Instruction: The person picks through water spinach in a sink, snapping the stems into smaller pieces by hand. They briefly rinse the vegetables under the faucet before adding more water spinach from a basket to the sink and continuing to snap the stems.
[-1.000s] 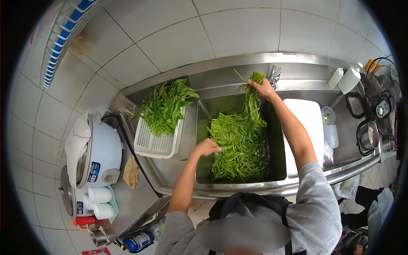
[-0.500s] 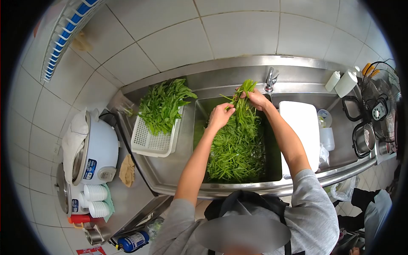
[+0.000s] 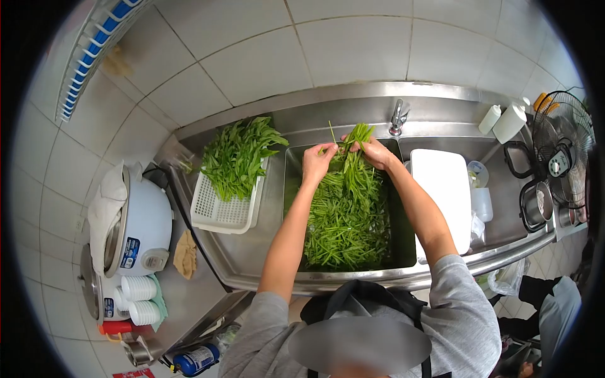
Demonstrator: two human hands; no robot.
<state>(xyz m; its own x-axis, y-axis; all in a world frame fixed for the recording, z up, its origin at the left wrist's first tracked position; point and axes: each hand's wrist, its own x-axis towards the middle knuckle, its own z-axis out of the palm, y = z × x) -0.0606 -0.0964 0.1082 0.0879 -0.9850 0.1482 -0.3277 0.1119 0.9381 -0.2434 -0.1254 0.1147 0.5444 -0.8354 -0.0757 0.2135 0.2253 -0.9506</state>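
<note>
Over the back of the sink basin (image 3: 403, 227), my right hand (image 3: 377, 153) is closed around a bunch of leafy green stems (image 3: 360, 133). Beside it on the left, my left hand (image 3: 317, 162) pinches a single thin stem (image 3: 331, 131) that points up towards the wall. Below both hands, a thick heap of cut leafy greens (image 3: 346, 233) fills the basin. To the left on the drainboard, a white perforated basket (image 3: 220, 205) holds a pile of longer leafy greens (image 3: 239, 154), apart from my hands.
Behind the basin stands a chrome faucet (image 3: 397, 118). A white board (image 3: 441, 201) lies right of the basin, near white bottles (image 3: 509, 124) and a fan (image 3: 559, 157). At left are a rice cooker (image 3: 148, 214) and stacked white cups (image 3: 140, 288). Another person's sleeve (image 3: 561, 312) shows at lower right.
My left hand has moved slightly left and up, and a single stem now stands out from its fingers. My right hand still grips the bunch, shifted a little lower and left.
</note>
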